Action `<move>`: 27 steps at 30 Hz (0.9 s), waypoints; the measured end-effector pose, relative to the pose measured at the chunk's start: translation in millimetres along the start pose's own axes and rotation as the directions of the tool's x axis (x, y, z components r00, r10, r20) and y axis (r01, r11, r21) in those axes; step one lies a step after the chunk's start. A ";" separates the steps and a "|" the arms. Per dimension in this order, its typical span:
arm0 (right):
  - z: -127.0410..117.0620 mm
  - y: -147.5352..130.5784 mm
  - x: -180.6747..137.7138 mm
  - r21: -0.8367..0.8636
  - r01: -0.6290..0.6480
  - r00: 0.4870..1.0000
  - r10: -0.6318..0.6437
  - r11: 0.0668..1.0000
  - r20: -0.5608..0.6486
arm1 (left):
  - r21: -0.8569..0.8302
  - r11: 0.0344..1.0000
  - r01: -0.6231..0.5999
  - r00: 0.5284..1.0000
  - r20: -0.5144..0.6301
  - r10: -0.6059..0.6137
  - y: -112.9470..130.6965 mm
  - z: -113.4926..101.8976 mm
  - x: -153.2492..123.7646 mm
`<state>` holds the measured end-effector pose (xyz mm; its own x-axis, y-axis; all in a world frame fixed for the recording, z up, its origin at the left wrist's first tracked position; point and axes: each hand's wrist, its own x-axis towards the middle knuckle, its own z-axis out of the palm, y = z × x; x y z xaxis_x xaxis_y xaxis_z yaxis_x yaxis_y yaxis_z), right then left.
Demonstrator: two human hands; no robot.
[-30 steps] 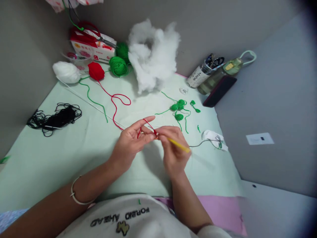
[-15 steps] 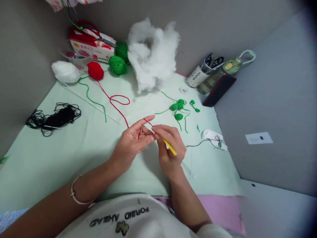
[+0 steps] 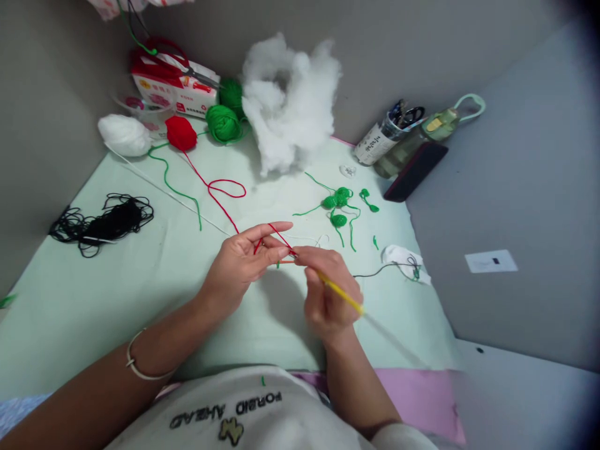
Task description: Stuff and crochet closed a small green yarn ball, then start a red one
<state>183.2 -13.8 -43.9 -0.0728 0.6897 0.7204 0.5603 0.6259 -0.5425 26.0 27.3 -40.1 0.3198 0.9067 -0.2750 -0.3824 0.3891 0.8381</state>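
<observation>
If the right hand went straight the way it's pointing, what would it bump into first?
Probably the red yarn, then the left hand. The right hand points that way, and they look close, but depth is hard to judge.

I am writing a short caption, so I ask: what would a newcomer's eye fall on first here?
Probably the large, fluffy white heap of fibre, at the back middle of the pale green table covering. Next, the thin red yarn strand running from its round red ball, back left, to the left hand. In front, the right hand holds a slim yellow rod-like tool.
</observation>
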 end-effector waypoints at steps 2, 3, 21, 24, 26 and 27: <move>2.9 -0.1 -4.1 -0.161 0.107 0.994 -0.102 0.981 0.040 | -0.030 0.999 0.016 1.000 0.010 -0.016 -0.3 -0.3 0.2; 4.1 0.4 -5.6 -0.224 0.130 0.991 -0.121 0.966 0.054 | -0.054 0.998 0.036 0.999 0.027 -0.035 -0.2 -0.4 0.3; 1.5 2.7 7.3 0.416 -0.349 0.905 0.417 0.840 -0.083 | -0.103 0.993 0.058 0.996 0.069 -0.051 0.4 -2.3 2.3; 1.6 6.6 6.3 0.566 -0.429 0.844 0.536 0.704 -0.027 | -0.101 0.993 0.068 0.995 0.073 -0.061 1.2 -1.7 1.3; 1.6 8.2 6.0 0.620 -0.456 0.813 0.582 0.638 -0.001 | -0.105 0.991 0.078 0.994 0.079 -0.070 1.5 -1.2 1.0; 1.7 8.4 5.9 0.629 -0.461 0.806 0.592 0.626 0.000 | -0.106 0.991 0.078 0.994 0.079 -0.070 1.6 -1.1 0.9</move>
<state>186.1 -3.9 -44.9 0.2729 0.9265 0.2589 -0.1344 0.3032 -0.9434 24.8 28.9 -39.6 0.4128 0.8618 -0.2948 -0.4460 0.4735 0.7596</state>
